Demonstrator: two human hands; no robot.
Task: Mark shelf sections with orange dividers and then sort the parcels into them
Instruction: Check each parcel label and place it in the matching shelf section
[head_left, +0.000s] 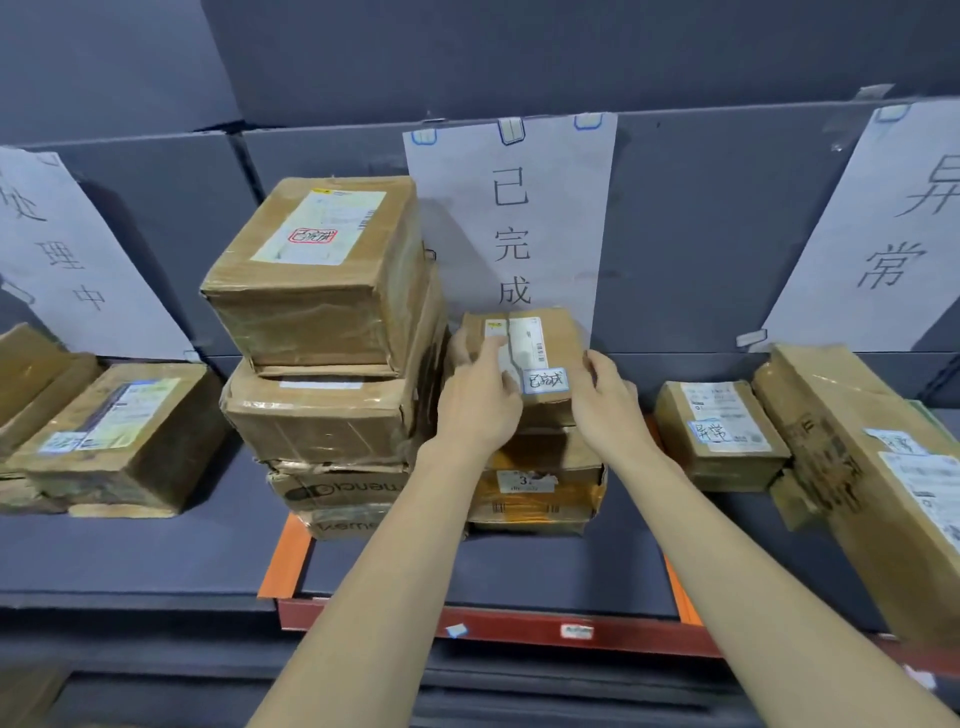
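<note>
Both hands on one small parcel
Left hand (480, 402) and right hand (605, 397) hold the small parcel (524, 358) between them, fingers (488, 351) spread on its top and sides, upon the middle stack (537, 483).

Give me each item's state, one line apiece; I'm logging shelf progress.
Small parcel: held by both hands atop the short stack, middle section.
Left hand: gripping its left side.
Right hand: gripping its right edge.
Tall stack: four boxes, slightly askew.
Left orange divider: lying flat.
Right orange divider: flat, mostly hidden.
Long box: tilted.
</note>
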